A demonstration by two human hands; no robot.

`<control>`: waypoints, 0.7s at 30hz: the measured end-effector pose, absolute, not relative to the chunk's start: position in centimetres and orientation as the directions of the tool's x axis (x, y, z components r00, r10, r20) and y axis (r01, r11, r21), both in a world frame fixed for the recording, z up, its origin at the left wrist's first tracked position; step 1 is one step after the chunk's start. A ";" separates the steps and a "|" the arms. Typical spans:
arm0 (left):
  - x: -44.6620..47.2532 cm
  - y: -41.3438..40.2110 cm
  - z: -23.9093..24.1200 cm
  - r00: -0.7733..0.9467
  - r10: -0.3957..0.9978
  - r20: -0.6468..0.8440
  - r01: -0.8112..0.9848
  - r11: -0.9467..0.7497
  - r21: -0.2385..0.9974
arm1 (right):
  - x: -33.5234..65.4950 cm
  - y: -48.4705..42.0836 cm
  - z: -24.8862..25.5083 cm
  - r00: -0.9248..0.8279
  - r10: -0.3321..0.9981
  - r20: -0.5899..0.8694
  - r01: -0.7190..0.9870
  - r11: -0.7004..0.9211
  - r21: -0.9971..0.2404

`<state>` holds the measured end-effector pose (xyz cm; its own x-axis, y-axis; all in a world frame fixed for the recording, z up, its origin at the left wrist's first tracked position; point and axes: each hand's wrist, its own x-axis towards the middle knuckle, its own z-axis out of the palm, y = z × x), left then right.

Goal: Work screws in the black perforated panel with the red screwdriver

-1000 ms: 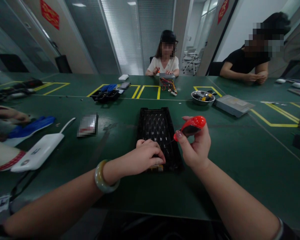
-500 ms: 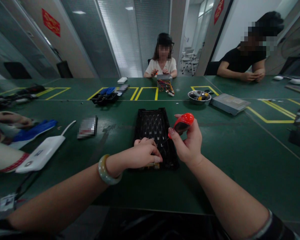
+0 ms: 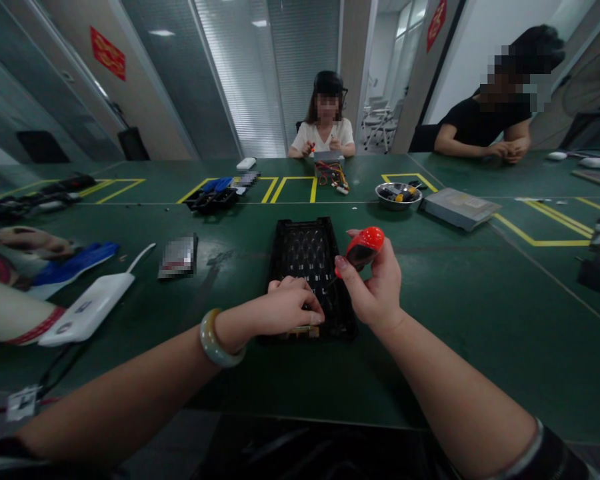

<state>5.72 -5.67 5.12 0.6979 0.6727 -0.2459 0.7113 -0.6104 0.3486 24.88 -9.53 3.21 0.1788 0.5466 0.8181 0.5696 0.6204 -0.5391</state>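
Observation:
In front of me on the table lies a black plastic casing (image 3: 305, 240), long and narrow, with rows of small bright spots inside. A strip of yellowish board (image 3: 313, 331) shows at its near end. My left hand (image 3: 295, 303) rests over the casing's near half with fingers curled and drawn together; what they grip, if anything, is hidden. Wrapped in my right hand (image 3: 383, 287) is a screwdriver (image 3: 366, 245) with a red and black handle. Its thin dark shaft points down and left into the casing, close to my left fingers, and the tip cannot be made out.
Left of the casing are a small blurred-out pack (image 3: 178, 256), a white power bank (image 3: 90, 310) and blue gloves (image 3: 75, 263). Farther off stand a black tray (image 3: 213, 200), a metal bowl (image 3: 399, 197) and a grey metal box (image 3: 460, 207). Two people sit across the table.
Both my hands and the screwdriver keep nearly the same place. The view has shifted slightly. Across the table, one person's hand has risen above the box with wires.

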 end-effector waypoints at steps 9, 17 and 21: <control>5.0 -6.0 4.3 0.691 0.696 -0.195 0.704 -0.587 0.400 | 24.5 -9.5 3.5 0.362 0.494 0.791 0.405 0.681 -0.611; 4.5 -5.2 3.9 0.740 0.660 -0.130 0.641 -0.635 0.430 | 23.5 -10.3 3.4 0.387 0.496 0.777 0.161 0.794 -0.586; 3.8 -4.5 4.2 0.802 0.596 -0.043 0.547 -0.703 0.454 | 23.0 -10.8 3.2 0.341 0.522 0.782 0.150 0.791 -0.594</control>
